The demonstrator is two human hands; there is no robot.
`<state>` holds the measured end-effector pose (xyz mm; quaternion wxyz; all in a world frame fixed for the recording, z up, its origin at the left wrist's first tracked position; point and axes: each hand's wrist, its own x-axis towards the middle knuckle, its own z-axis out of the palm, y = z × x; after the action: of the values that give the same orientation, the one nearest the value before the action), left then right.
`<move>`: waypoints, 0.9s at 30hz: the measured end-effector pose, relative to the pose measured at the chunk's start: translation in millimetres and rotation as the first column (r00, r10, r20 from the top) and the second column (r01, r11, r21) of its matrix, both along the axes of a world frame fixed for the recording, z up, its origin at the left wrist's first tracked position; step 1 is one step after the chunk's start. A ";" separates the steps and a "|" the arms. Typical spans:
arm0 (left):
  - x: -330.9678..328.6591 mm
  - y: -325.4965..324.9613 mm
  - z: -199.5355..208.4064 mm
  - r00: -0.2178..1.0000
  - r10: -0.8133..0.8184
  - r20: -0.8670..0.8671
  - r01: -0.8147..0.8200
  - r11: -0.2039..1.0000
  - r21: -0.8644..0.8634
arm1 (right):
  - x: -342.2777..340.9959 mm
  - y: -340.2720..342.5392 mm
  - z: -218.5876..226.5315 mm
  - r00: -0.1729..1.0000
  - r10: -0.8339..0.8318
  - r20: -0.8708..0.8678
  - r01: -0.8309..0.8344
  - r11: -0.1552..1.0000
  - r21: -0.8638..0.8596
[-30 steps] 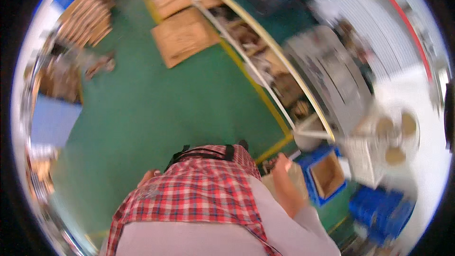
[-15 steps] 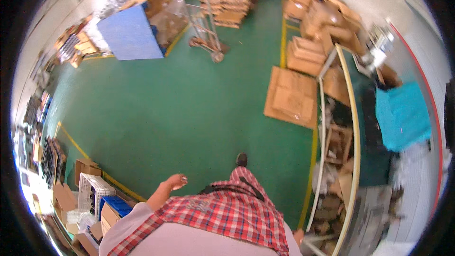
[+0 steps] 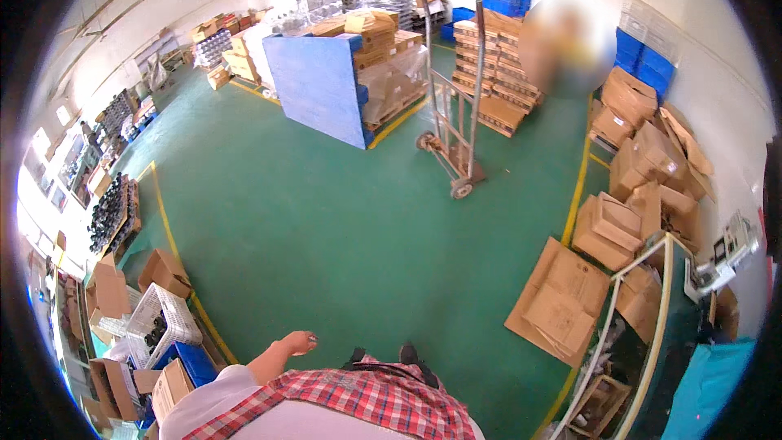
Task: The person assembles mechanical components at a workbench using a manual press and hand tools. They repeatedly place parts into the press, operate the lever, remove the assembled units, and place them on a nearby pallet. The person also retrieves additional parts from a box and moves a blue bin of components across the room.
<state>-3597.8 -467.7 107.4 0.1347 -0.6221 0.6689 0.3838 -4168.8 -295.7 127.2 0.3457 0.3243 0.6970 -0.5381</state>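
Observation:
My left hand hangs over the green floor, just ahead of the red checked cloth around my front. Its fingers are curled, and a small pale spot shows at their tips; what they hold, if anything, is too small to make out. The hand touches nothing around it. Nearest on that side stand a white plastic basket with dark parts in it and a blue crate. My right hand is out of the picture. A dark shoe shows beyond the cloth.
Ahead stands a two-wheeled hand truck, beside a blue panel and stacked flat cartons. To the right are cardboard boxes, a flattened carton and a pale-framed bench. A blurred person is at the back.
My view has tilted up and swung right, so more of the far room shows. One foot has shifted. My right hand, by the bench frame before, has left the picture.

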 end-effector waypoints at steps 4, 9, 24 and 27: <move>16.9 -41.4 22.8 0.977 0.213 -0.015 -0.214 0.976 -0.050 | 8.2 -85.5 3.9 0.998 0.054 -0.016 -0.054 0.998 0.016; 81.2 -62.8 -10.3 0.958 0.285 -0.012 -0.282 0.953 0.114 | 29.3 -157.5 3.9 0.995 0.083 -0.049 -0.080 0.996 0.049; 285.6 -269.2 3.6 0.844 0.536 -0.020 -0.534 0.837 -0.119 | 95.8 -303.3 -4.3 0.965 -0.160 -0.206 0.218 0.928 0.303; 304.7 -307.5 -22.6 0.829 0.555 -0.067 -0.554 0.832 0.037 | 131.2 -371.4 11.0 0.962 -0.075 -0.263 0.138 0.964 0.227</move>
<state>-3293.1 -775.2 84.8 -0.0025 -0.7734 0.4611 0.4350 -4037.6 -667.1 138.2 0.1822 0.3303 0.7773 -0.5034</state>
